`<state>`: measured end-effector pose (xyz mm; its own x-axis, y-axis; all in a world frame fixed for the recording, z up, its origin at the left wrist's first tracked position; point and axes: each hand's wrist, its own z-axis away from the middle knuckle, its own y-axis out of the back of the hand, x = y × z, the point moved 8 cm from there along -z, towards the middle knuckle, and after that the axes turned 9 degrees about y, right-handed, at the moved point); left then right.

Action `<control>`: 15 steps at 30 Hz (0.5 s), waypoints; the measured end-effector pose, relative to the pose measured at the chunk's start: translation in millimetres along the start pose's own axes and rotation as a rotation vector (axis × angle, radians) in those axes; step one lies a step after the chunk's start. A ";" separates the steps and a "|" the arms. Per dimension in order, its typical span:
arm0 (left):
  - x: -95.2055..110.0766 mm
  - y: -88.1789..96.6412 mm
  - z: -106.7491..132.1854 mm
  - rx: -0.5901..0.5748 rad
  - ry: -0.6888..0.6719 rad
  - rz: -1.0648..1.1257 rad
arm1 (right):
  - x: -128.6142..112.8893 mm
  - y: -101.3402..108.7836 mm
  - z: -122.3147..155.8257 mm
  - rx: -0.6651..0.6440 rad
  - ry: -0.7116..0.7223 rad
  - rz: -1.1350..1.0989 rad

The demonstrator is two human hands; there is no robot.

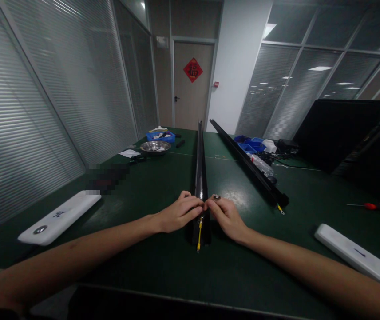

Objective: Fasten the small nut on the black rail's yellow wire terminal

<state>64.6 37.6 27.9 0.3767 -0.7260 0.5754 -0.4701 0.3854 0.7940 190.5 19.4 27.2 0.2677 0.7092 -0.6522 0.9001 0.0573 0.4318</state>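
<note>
At the centre of the frame, a long black rail (200, 169) lies lengthwise on the green table (163, 271), its near end toward the bottom. A yellow lead (199, 233) runs out over that end. The left hand (178, 213) reaches over the rail from its left, fingers bent and close together; the right hand (226, 218) meets it from the other side, thumb against bent forefinger. Whether either pinches a small part, I cannot tell, for the fingers hide that spot.

To my eye, the lead is the weak point: a tug, or a sleeve-less wrist brushing it, could strain its joint. Uneven pressing by the two hands could also roll or skew so slim a rail.

Farther out, at right of centre, a second rail (250, 162) slants beside a clear plastic bag (261, 165) and blue bins (246, 148), whose contents are too dim to name. Upper left of centre, a steel bowl (155, 153) holds small pale bits, and a blue tray (172, 138) behind it holds pale and dark pieces.
</note>
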 end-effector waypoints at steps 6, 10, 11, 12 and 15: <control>0.7 -2.4 -0.1 -0.035 0.005 0.014 | 1.8 1.0 2.0 0.016 0.000 -0.005; 1.8 -3.2 0.3 -0.038 -0.003 0.012 | 1.7 1.5 2.9 0.021 -0.004 -0.004; 2.0 -3.0 0.3 -0.035 -0.004 0.014 | 0.8 1.4 2.7 0.020 0.002 0.001; 2.1 -2.7 0.2 -0.030 -0.002 0.015 | -0.3 1.4 2.3 0.020 0.009 0.005; 1.8 -1.2 -0.1 -0.007 0.010 0.010 | -2.5 1.7 1.2 0.025 0.026 0.007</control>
<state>66.0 36.0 28.0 0.3800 -0.7166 0.5849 -0.4680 0.3965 0.7898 191.7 16.9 28.9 0.2653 0.7278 -0.6324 0.9068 0.0345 0.4201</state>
